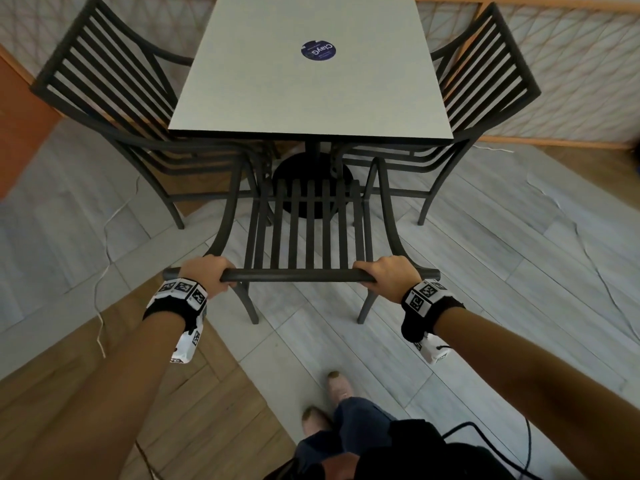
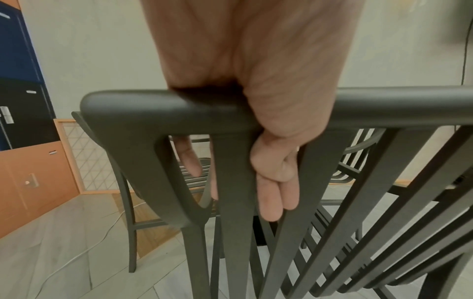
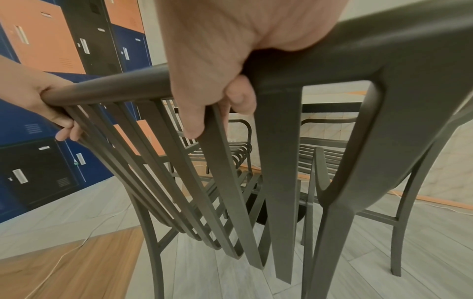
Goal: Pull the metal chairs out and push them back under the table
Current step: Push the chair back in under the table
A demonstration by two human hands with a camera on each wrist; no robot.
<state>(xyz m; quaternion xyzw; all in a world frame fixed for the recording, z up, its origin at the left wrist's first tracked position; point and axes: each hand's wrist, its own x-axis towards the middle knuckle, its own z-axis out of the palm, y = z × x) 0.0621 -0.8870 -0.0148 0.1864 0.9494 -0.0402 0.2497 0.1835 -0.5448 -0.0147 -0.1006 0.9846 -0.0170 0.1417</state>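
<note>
Dark metal slatted chair: seat partly under square grey table.
Left hand, right hand: each curled round top rail.

Three metal chairs stand around one table, and two hands show.

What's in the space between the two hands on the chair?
Only the chair's top rail. The left hand grips one end and the right hand the other. The bar between them is bare, with the back slats running down from it. The head view shows this best.
</note>
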